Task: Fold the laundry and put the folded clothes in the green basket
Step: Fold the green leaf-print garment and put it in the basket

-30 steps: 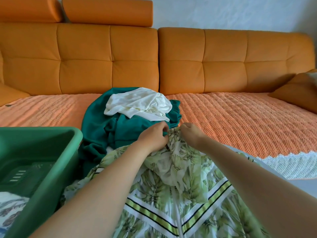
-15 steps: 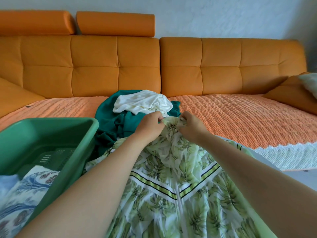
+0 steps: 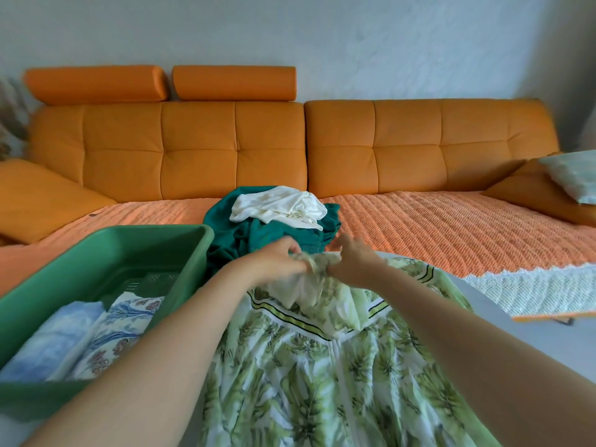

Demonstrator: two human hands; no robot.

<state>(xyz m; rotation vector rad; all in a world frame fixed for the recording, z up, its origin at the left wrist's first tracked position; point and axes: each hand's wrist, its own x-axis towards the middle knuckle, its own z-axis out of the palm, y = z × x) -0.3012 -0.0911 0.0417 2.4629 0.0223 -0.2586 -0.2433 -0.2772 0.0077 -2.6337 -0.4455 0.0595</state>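
Observation:
A green leaf-print garment (image 3: pixel 309 366) with striped bands lies spread in front of me. My left hand (image 3: pixel 274 262) and my right hand (image 3: pixel 353 258) sit close together at its far end, both gripping the bunched top edge. The green basket (image 3: pixel 190 262) stands at my left and holds a folded light blue piece (image 3: pixel 54 340) and a folded blue floral piece (image 3: pixel 119 330). Beyond my hands lies a heap of a dark teal garment (image 3: pixel 254 237) with a white garment (image 3: pixel 277 204) crumpled on top.
The orange sofa (image 3: pixel 200 150) runs across the back, its seat under an orange woven cover (image 3: pixel 435 227) with a white lace edge. Orange cushions lie at both ends, with a pale patterned pillow (image 3: pixel 574 175) at the far right. Grey floor shows at the right.
The view has tilted up and back, showing more wall and more of the basket. My hands stay on the garment's top edge and have bunched it tighter.

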